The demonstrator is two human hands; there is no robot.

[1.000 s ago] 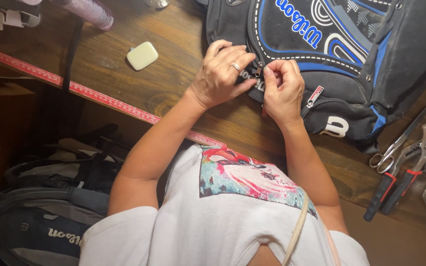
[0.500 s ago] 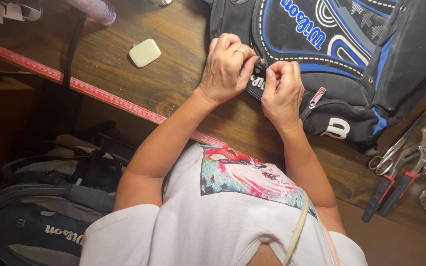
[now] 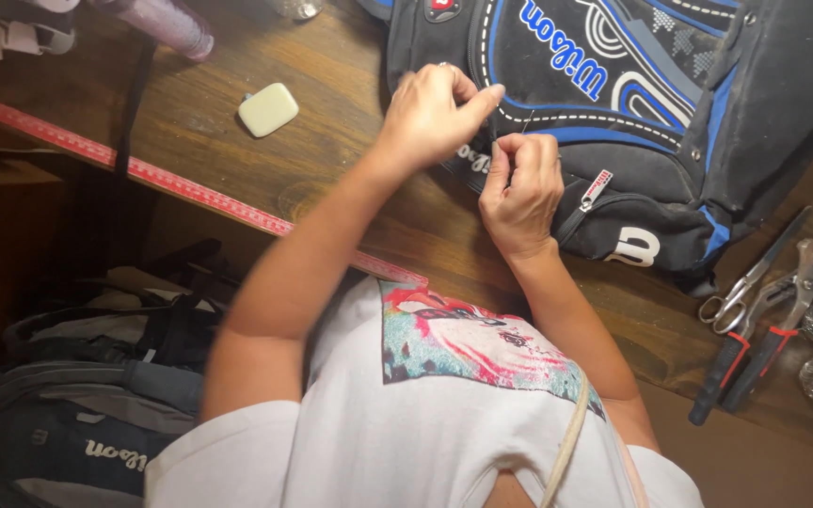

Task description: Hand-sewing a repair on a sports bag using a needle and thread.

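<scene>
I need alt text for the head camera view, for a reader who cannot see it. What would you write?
Seen from above, a person's left hand and right hand pinch a seam on a black and blue bag lying on a wooden table. A pale green block lies to the left, and pliers and scissors to the right.

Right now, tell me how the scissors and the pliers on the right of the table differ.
The scissors are bare metal with a long dark blade pointing up and right; the pliers have a metal head and black handles with red bands. The scissors' loops lie over the pliers' head, so the scissors sit partly on top. The pliers' handles point toward the table edge, the scissors' blade away from it. Both lie flat, untouched by either hand.
</scene>
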